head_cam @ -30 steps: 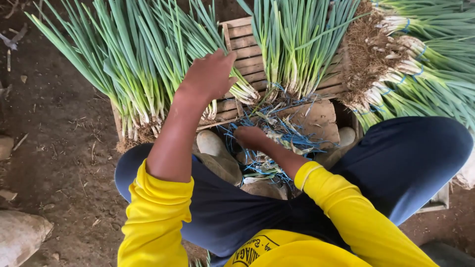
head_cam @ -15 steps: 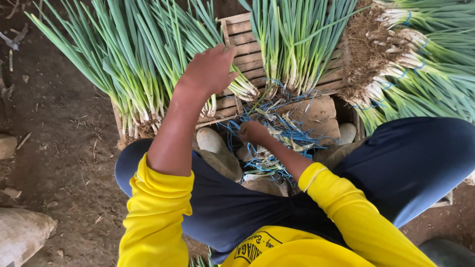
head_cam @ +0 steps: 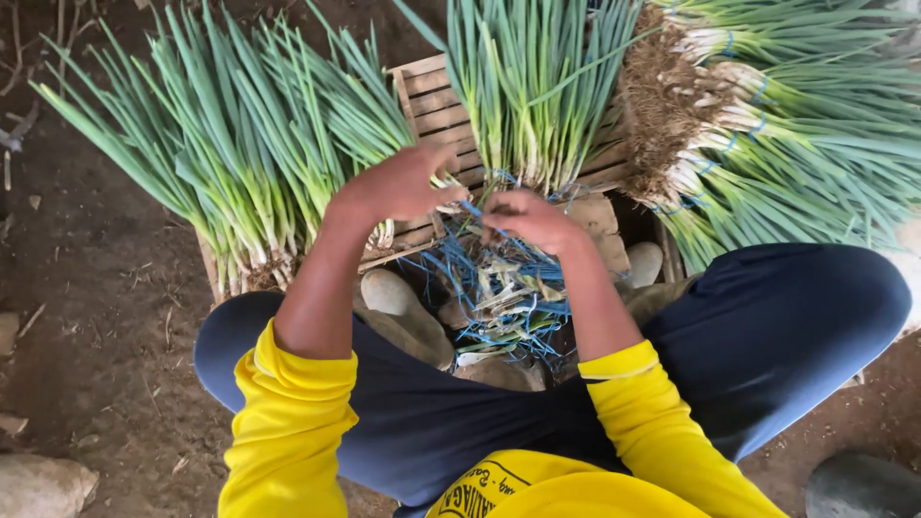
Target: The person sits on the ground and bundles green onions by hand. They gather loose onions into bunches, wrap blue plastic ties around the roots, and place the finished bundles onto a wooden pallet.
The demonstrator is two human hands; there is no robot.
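My left hand (head_cam: pixel 398 184) rests on the white ends of a small bunch of green onions (head_cam: pixel 374 125) lying on a slatted wooden crate (head_cam: pixel 434 96). My right hand (head_cam: pixel 531 219) is raised just right of it, with a blue string (head_cam: pixel 472 207) pinched in its fingers. Below the hands lies a tangle of blue strings and onion trimmings (head_cam: pixel 499 293) between my feet. More loose green onions (head_cam: pixel 216 163) fan out on the left of the crate, and another bunch (head_cam: pixel 523 91) lies in the middle.
Tied bundles of green onions (head_cam: pixel 767 134) with roots and blue bands are stacked at the right. My shoes (head_cam: pixel 403 302) sit on the dirt floor (head_cam: pixel 86 288). Stones (head_cam: pixel 43 484) lie at the lower left, and another stone (head_cam: pixel 859 484) at the lower right.
My right hand has come up out of the tangle of strings to beside my left hand, bringing a blue string. My left hand slid down to the onions' white ends.
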